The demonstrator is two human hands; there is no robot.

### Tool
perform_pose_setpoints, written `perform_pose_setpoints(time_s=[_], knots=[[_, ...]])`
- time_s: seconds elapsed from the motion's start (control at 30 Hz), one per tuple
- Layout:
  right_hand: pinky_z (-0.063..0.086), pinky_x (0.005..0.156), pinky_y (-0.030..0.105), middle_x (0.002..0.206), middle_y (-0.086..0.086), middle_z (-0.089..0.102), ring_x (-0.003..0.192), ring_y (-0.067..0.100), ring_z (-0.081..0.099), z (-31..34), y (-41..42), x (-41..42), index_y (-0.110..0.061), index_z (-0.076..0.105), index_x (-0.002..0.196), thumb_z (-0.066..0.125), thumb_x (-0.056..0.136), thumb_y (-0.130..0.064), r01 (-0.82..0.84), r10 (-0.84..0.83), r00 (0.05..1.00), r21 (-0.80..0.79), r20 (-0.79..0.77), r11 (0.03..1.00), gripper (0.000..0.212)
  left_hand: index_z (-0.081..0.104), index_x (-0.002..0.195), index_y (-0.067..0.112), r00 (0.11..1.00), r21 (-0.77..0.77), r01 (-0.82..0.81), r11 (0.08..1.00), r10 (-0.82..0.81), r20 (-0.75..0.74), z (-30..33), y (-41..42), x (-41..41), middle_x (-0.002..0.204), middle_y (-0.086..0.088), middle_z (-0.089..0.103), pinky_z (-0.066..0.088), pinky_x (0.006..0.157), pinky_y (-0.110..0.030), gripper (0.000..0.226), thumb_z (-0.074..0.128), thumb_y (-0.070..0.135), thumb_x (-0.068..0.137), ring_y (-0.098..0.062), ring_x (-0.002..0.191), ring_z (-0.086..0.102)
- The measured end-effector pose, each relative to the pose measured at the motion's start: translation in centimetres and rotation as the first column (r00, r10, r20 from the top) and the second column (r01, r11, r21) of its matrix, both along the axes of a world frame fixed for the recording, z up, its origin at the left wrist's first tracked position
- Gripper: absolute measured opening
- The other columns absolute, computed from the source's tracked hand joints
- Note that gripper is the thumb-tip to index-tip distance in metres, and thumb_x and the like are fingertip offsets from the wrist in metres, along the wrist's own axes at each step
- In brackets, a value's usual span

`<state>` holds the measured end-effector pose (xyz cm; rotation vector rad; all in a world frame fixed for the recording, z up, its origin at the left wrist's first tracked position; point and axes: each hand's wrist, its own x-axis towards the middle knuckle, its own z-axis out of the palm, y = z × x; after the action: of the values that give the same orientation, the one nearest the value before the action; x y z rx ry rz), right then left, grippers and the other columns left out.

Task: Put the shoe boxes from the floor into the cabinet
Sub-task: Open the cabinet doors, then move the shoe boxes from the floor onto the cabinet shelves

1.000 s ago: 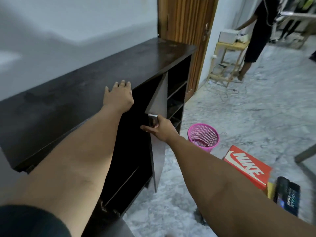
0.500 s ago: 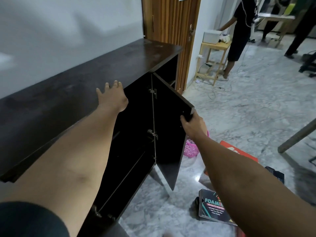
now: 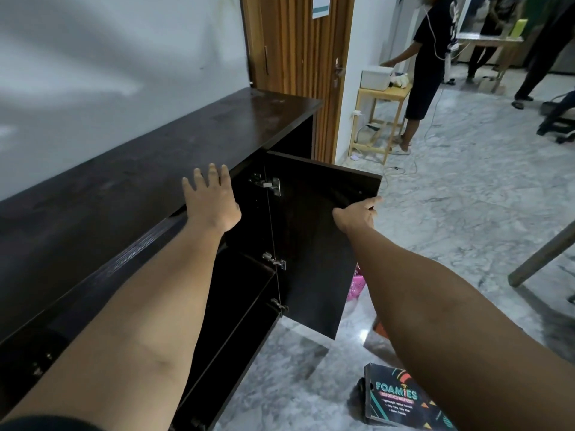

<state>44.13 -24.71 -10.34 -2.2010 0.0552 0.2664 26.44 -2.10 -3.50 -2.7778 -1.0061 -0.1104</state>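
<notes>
A long dark wooden cabinet (image 3: 130, 178) stands along the white wall on my left. Its door (image 3: 314, 244) hangs wide open, showing dark shelves inside. My left hand (image 3: 210, 200) rests flat on the cabinet's top front edge, fingers straight. My right hand (image 3: 357, 213) holds the free edge of the door near its upper corner. A black shoe box printed FOAMIES (image 3: 401, 399) lies on the floor at the bottom, partly behind my right forearm. A sliver of an orange shoe box (image 3: 376, 327) shows beside that arm.
A pink plastic basket (image 3: 356, 284) peeks out behind the door. The floor is grey marble (image 3: 466, 197). A wooden room door (image 3: 298, 57) stands past the cabinet's end. A person stands at a small wooden stand (image 3: 379, 119) with cables on the floor. A slanted table leg (image 3: 541, 253) is at right.
My right hand has swung the cabinet door from nearly edge-on to wide open. The orange box is now mostly hidden by my arm. My left hand stayed on the cabinet top.
</notes>
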Motion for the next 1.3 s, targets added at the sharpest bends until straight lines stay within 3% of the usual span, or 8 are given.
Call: perform_pose_setpoints(time_s=[0.3, 0.43, 0.7, 0.87, 0.97, 1.07, 1.2, 1.3], knots=[[0.042, 0.113, 0.052, 0.163, 0.024, 0.026, 0.143, 0.045, 0.041, -0.1, -3.1, 1.9, -0.014, -0.022, 0.159, 0.073, 0.087, -0.032, -0.2, 0.196, 0.98, -0.147, -0.036, 0.969, 0.12, -0.004, 0.162, 0.019, 0.997, 0.072, 0.039, 0.997, -0.033, -0.075, -1.1, -2.9, -0.2, 0.17, -0.017, -0.004, 0.007, 0.12, -0.068, 0.1, 0.057, 0.052, 0.09, -0.047, 0.154, -0.002], [0.038, 0.117, 0.052, 0.163, 0.026, 0.026, 0.145, 0.043, 0.038, 0.5, -5.6, -0.8, -0.011, -0.021, 0.159, 0.07, 0.087, -0.04, -0.28, 0.282, 0.959, -0.23, -0.026, 0.932, 0.12, -0.011, 0.162, 0.021, 0.986, -0.065, 0.099, 0.993, -0.107, -0.129, -1.5, -6.4, -0.9, 0.17, -0.015, -0.009, 0.005, 0.12, -0.07, 0.097, 0.054, 0.047, 0.095, -0.046, 0.154, -0.014], [0.043, 0.112, 0.047, 0.153, 0.021, 0.046, 0.138, 0.038, 0.048, 0.8, -15.4, -11.8, -0.002, 0.027, 0.155, 0.07, 0.088, -0.034, -0.244, 0.242, 0.969, -0.31, -0.045, 0.919, 0.085, 0.015, 0.162, 0.019, 0.889, -0.27, 0.22, 0.937, -0.307, -0.34, -2.3, -18.3, -4.9, 0.17, -0.015, 0.005, 0.017, 0.121, -0.065, 0.077, 0.047, 0.019, 0.092, -0.044, 0.155, -0.005], [0.046, 0.103, 0.039, 0.147, 0.022, 0.052, 0.132, 0.037, 0.053, -0.9, -23.5, -20.6, 0.0, 0.041, 0.148, 0.07, 0.091, -0.026, -0.154, 0.142, 0.988, -0.332, -0.059, 0.931, 0.069, 0.031, 0.157, 0.016, 0.829, -0.361, 0.315, 0.878, -0.439, -0.345, -2.6, -26.8, -10.7, 0.168, -0.016, 0.014, 0.02, 0.119, -0.065, 0.066, 0.046, 0.021, 0.093, -0.045, 0.155, -0.001], [0.05, 0.103, 0.039, 0.141, 0.021, 0.058, 0.127, 0.037, 0.057, -2.6, -27.6, -26.0, 0.002, 0.05, 0.141, 0.072, 0.086, -0.026, -0.118, 0.095, 0.992, -0.374, -0.08, 0.92, 0.065, 0.042, 0.15, 0.017, 0.79, -0.408, 0.41, 0.816, -0.541, -0.289, -4.4, -30.5, -15.0, 0.159, -0.017, 0.034, 0.031, 0.114, -0.062, 0.059, 0.05, 0.027, 0.092, -0.045, 0.149, 0.022], [0.049, 0.107, 0.044, 0.141, 0.014, 0.06, 0.127, 0.035, 0.058, -4.4, -31.5, -29.5, -0.005, 0.051, 0.144, 0.074, 0.081, -0.036, -0.112, 0.076, 0.992, -0.397, -0.104, 0.911, 0.074, 0.058, 0.132, 0.019, 0.764, -0.351, 0.531, 0.772, -0.614, -0.196, -5.7, -33.3, -18.1, 0.133, -0.012, 0.058, 0.048, 0.091, -0.047, 0.045, 0.054, 0.032, 0.089, -0.036, 0.12, 0.052], [0.056, 0.097, 0.041, 0.129, 0.007, 0.069, 0.111, 0.03, 0.067, -6.4, -36.5, -31.9, -0.017, 0.06, 0.133, 0.065, 0.07, -0.044, -0.08, 0.026, 0.991, -0.431, -0.13, 0.899, 0.069, 0.062, 0.121, 0.014, 0.709, -0.368, 0.604, 0.707, -0.687, -0.157, -5.6, -36.6, -20.6, 0.112, -0.007, 0.066, 0.057, 0.087, -0.041, 0.038, 0.055, 0.033, 0.089, -0.029, 0.1, 0.064], [0.051, 0.09, 0.03, 0.126, 0.009, 0.069, 0.113, 0.032, 0.065, -3.7, -38.0, -35.2, -0.011, 0.063, 0.129, 0.064, 0.085, -0.033, -0.054, 0.003, 0.994, -0.449, -0.112, 0.892, 0.05, 0.061, 0.112, 0.016, 0.687, -0.406, 0.63, 0.662, -0.718, -0.106, -6.2, -38.5, -20.6, 0.108, -0.005, 0.068, 0.057, 0.085, -0.038, 0.029, 0.055, 0.035, 0.091, -0.027, 0.095, 0.066]])
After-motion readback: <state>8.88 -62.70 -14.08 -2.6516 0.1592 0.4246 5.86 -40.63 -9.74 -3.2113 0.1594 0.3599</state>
